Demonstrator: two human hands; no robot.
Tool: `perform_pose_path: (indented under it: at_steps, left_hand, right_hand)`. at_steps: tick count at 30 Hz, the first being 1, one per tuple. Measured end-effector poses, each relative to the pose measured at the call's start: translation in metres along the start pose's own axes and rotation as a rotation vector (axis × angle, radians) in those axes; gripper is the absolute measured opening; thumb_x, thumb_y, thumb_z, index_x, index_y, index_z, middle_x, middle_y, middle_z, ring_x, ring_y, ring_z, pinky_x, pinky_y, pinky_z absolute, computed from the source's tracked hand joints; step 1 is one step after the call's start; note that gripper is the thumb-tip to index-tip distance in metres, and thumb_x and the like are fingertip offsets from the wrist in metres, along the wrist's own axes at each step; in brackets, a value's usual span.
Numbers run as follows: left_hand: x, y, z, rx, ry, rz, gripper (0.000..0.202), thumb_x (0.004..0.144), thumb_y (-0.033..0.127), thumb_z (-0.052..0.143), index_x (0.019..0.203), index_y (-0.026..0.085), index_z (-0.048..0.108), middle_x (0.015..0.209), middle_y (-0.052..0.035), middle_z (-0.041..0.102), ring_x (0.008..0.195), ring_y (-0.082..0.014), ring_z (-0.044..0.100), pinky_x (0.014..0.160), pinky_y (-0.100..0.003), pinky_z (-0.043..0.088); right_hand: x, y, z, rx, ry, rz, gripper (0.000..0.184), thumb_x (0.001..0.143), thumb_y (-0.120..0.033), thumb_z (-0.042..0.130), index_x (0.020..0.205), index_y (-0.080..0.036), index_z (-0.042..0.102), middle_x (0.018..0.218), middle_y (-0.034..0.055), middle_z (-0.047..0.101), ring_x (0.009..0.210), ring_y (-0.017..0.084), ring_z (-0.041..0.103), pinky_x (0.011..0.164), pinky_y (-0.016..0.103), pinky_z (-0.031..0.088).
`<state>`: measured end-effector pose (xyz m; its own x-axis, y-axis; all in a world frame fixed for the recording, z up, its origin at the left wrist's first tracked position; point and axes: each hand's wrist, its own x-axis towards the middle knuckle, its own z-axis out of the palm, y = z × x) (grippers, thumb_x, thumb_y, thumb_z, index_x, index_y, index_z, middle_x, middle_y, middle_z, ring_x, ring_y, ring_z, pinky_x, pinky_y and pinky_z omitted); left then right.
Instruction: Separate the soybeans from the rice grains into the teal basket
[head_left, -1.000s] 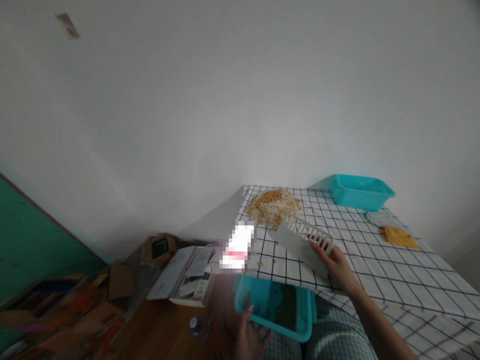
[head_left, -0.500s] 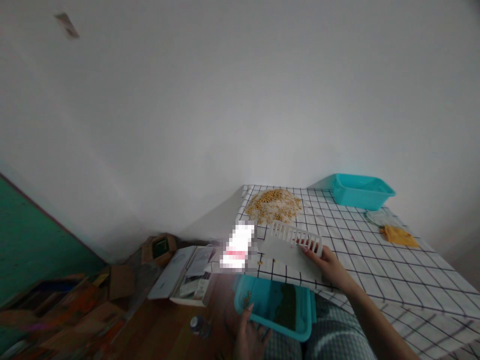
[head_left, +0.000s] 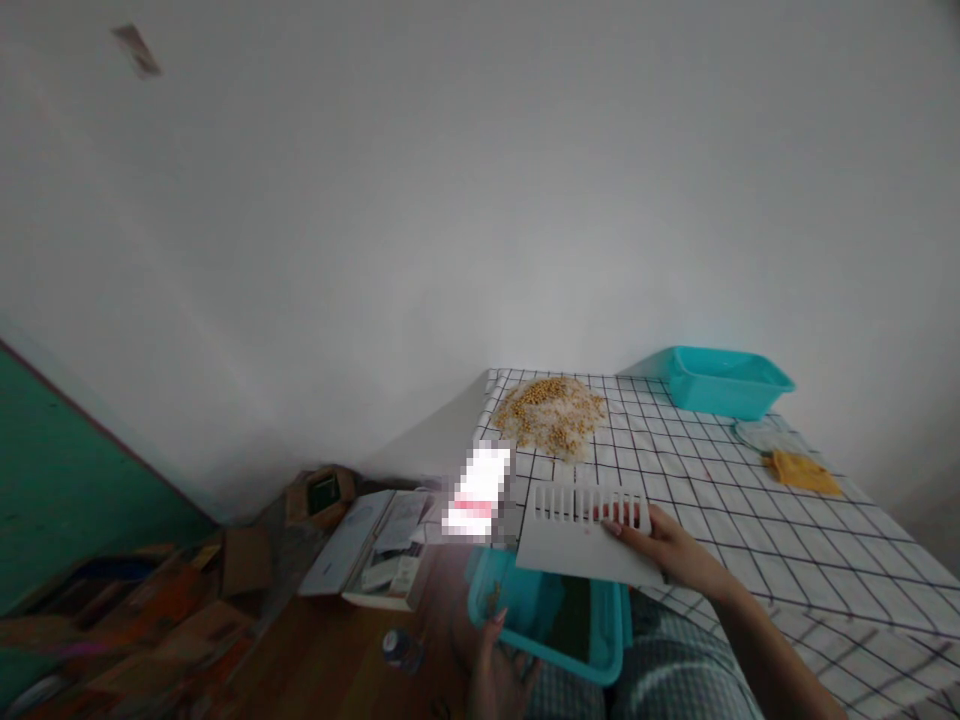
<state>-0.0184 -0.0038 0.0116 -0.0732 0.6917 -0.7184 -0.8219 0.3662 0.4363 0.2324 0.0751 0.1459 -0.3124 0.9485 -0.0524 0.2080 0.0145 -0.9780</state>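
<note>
Currently, the right hand (head_left: 667, 545), fingers closed, grips one end of the slotted board (head_left: 581, 548), partly over the tub (head_left: 526, 605); contact is unclear. The left hand (head_left: 504, 668) clasps the tub's near side, thumb over the rim. Most grain (head_left: 551, 412) lies piled on the cloth (head_left: 720, 500).

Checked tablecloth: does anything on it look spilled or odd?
Yes: a loose heap of golden and pale grains lies at the far left of the checked tablecloth, oddly without a container; whether it spilled, I can't tell.
</note>
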Motion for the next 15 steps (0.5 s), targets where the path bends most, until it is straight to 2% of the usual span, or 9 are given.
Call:
perform_pose_path:
  at_steps: [2, 5, 8, 11, 15]
  left_hand:
    - [-0.003, 0.001, 0.002, 0.013, -0.004, -0.018, 0.059, 0.076, 0.038, 0.065, 0.132, 0.029, 0.049, 0.120, -0.0080, 0.067, 0.093, -0.0286, 0.068, 0.077, -0.042, 0.048]
    - [-0.007, 0.004, 0.003, 0.035, -0.070, -0.040, 0.062, 0.076, 0.039, 0.066, 0.134, 0.028, 0.047, 0.129, -0.0101, 0.062, 0.098, -0.0286, 0.066, 0.078, -0.040, 0.048]
    - [-0.008, 0.004, 0.002, 0.015, -0.093, -0.045, 0.062, 0.077, 0.040, 0.065, 0.135, 0.028, 0.046, 0.129, -0.0102, 0.062, 0.100, -0.0281, 0.066, 0.079, -0.039, 0.048]
    - [-0.002, 0.001, 0.002, 0.007, -0.034, -0.056, 0.061, 0.078, 0.040, 0.064, 0.135, 0.030, 0.046, 0.117, -0.0076, 0.068, 0.094, -0.0275, 0.067, 0.076, -0.039, 0.048]
    - [0.006, -0.004, -0.001, -0.011, -0.020, -0.054, 0.064, 0.077, 0.037, 0.065, 0.137, 0.030, 0.045, 0.100, -0.0055, 0.073, 0.088, -0.0275, 0.070, 0.073, -0.038, 0.048]
  right_hand:
    - [0.001, 0.004, -0.012, 0.021, 0.099, -0.015, 0.047, 0.083, -0.058, 0.063, 0.111, -0.022, 0.072, 0.104, 0.0069, 0.074, 0.092, 0.027, 0.069, 0.077, 0.037, 0.058]
    - [0.006, 0.007, -0.035, -0.027, 0.303, -0.091, 0.047, 0.081, -0.057, 0.065, 0.111, -0.022, 0.072, 0.115, 0.0080, 0.072, 0.109, 0.032, 0.064, 0.094, 0.044, 0.051]
    - [0.011, 0.004, -0.054, -0.087, 0.409, -0.145, 0.045, 0.081, -0.057, 0.065, 0.110, -0.023, 0.073, 0.116, 0.0075, 0.072, 0.112, 0.033, 0.062, 0.096, 0.046, 0.050]
    - [0.013, 0.000, -0.058, -0.093, 0.356, -0.127, 0.045, 0.081, -0.057, 0.066, 0.109, -0.023, 0.074, 0.113, 0.0072, 0.073, 0.109, 0.032, 0.064, 0.091, 0.043, 0.053]
    - [0.021, -0.001, -0.051, -0.091, 0.149, -0.039, 0.049, 0.079, -0.059, 0.066, 0.109, -0.022, 0.073, 0.105, 0.0059, 0.074, 0.098, 0.029, 0.068, 0.083, 0.041, 0.056]
